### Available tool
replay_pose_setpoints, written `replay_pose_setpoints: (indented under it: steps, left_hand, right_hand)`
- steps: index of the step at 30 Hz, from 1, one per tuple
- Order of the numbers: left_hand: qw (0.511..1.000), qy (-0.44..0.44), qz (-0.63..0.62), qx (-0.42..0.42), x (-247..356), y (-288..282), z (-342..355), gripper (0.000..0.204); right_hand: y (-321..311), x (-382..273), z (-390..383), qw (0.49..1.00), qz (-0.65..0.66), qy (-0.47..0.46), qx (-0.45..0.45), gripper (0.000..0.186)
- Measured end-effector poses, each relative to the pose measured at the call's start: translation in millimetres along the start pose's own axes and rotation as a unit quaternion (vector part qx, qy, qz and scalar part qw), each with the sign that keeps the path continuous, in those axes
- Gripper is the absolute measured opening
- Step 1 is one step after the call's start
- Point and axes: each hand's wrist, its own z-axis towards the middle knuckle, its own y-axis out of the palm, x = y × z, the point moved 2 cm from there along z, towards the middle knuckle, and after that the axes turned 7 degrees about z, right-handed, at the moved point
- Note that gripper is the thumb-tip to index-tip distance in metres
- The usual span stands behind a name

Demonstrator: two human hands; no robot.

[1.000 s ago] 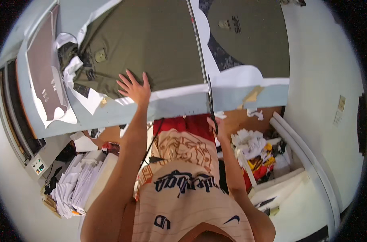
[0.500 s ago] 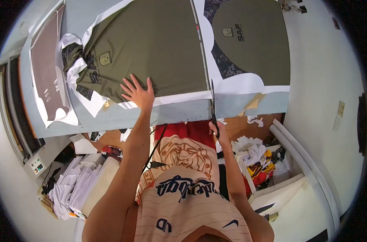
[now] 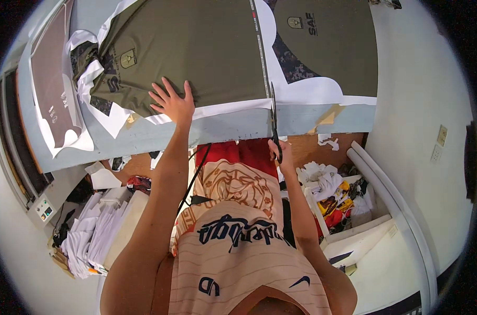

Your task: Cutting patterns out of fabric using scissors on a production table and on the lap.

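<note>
An olive-green printed fabric sheet point(image 3: 212, 58) with a white margin is spread over the blue-grey table point(image 3: 217, 127). My left hand point(image 3: 176, 106) lies flat on it near its front edge, fingers spread. My right hand point(image 3: 283, 152) grips black-handled scissors point(image 3: 274, 118) at the table's near edge. Their long blades point away from me, at the white strip beside a narrow printed band. To the right of the blades lies another olive panel point(image 3: 340, 58) with dark camouflage edging and curved white borders. The cloth at far left of the green sheet is bunched.
A brownish printed panel point(image 3: 52, 73) lies at the table's left end. Under the table on the left are stacked white sheets point(image 3: 94, 231); on the right, a bin of scraps point(image 3: 348, 197). Long white rolls point(image 3: 390, 194) lean by the right wall. White offcuts point(image 3: 327, 142) hang near the front edge.
The view has tilted slightly, so the table sits higher in the picture. The scissor blades look closer together. My left hand stays flat on the fabric.
</note>
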Motion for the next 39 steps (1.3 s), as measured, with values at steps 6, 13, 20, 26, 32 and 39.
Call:
replay_pose_setpoints:
  steps: [6, 13, 20, 26, 32, 39]
  left_hand:
    - [1.0, 0.0, -0.007, -0.001, 0.6, -1.1, 0.7, 0.084]
    - [1.0, 0.002, -0.009, -0.006, 2.6, -2.2, 1.9, 0.084]
    - [1.0, 0.0, -0.007, -0.008, -1.7, -3.1, 1.0, 0.085]
    - [1.0, 0.005, -0.015, -0.011, -2.2, -4.6, 2.1, 0.083]
    - [1.0, 0.01, -0.016, -0.016, -0.2, -3.4, 2.1, 0.083]
    - [1.0, 0.01, -0.013, -0.017, -4.8, -3.3, 2.7, 0.083]
  right_hand:
    - [-4.2, 8.0, -3.5, 0.999, -0.04, -0.004, 0.005, 0.038]
    - [-7.5, -5.1, 4.5, 0.998, -0.04, -0.006, -0.045, 0.041]
    - [5.8, -12.1, 5.2, 1.0, -0.018, -0.009, -0.021, 0.044]
    - [5.8, -6.3, -0.1, 1.0, 0.0, -0.007, -0.011, 0.041]
    - [-3.9, -0.9, 5.1, 1.0, 0.003, -0.011, -0.017, 0.039]
    - [5.0, -5.2, 7.7, 0.999, -0.046, -0.009, -0.011, 0.037]
